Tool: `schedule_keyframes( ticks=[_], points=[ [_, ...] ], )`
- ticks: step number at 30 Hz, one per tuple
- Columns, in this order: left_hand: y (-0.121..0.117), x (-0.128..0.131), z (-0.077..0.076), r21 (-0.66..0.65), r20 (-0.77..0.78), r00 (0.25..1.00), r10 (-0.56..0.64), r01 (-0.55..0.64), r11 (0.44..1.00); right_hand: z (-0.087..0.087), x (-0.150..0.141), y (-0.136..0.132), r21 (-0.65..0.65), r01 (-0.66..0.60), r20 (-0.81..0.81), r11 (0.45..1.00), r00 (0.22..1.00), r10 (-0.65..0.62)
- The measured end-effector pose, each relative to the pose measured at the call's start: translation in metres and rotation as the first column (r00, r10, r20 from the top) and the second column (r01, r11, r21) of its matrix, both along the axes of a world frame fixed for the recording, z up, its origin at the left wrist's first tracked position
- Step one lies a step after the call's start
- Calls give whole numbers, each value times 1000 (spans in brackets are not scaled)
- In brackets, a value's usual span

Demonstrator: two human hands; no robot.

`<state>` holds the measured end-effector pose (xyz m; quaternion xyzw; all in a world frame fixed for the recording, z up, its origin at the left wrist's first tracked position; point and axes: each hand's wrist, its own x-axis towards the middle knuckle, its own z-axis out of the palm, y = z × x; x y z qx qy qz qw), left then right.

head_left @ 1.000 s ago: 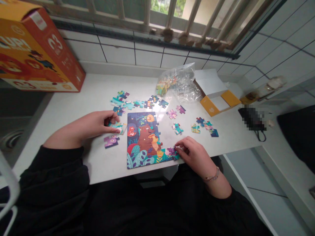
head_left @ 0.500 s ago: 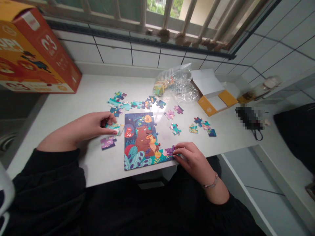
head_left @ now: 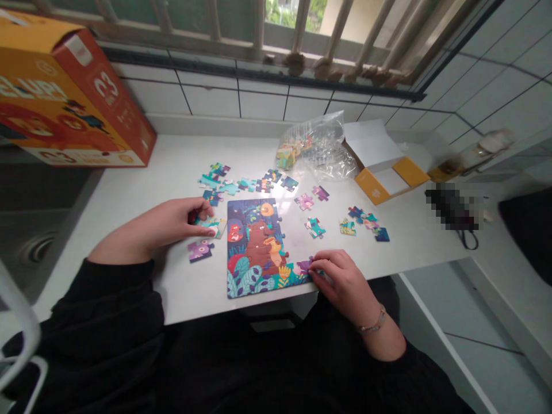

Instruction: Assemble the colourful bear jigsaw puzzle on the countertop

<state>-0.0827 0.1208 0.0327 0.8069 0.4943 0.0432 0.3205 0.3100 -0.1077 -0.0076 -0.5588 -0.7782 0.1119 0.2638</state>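
A partly joined jigsaw puzzle (head_left: 259,247) with a brown bear scene lies near the counter's front edge. My right hand (head_left: 342,279) is closed with thumb and fingertips on a puzzle piece at the right end of its bottom row; the fingers hide part of that piece. Left of the puzzle, my left hand (head_left: 187,221) is curled with its thumb on a pale teal puzzle piece (head_left: 219,226), low over the counter. Just below that hand lies a purple puzzle piece (head_left: 200,250).
Loose pieces (head_left: 228,187) lie behind the puzzle, and others (head_left: 364,221) to its right. A clear plastic bag (head_left: 317,146) with pieces inside sits by an open yellow-and-white box (head_left: 388,172). A large orange box (head_left: 86,103) stands at the back left. Window bars are behind.
The whole scene sits slightly further right in the view, as the camera has turned a little. Both hands keep nearly the same places relative to the puzzle.
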Motion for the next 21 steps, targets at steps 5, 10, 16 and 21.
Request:
schedule_keyframes(
  ticks=[5, 10, 16, 21],
  points=[
    [-3, -1, 2, 16, 41, 999, 7, -8, 1000, -14, -5, -1, 111, 78, 36, 991, 996, -82],
    [-5, -3, 3, 39, 47, 998, 31, -33, 999, -19, -4, -4, 121, 85, 4, 989, 996, -86],
    [-4, -6, 1, 55, 89, 995, 55, -60, 997, -22, -4, -4, 177, 76, 16, 981, 997, -80],
    [-5, -6, 1, 56, 81, 995, 61, -66, 996, -23, -4, -5, 188, 80, 7, 979, 997, -83]
  ],
)
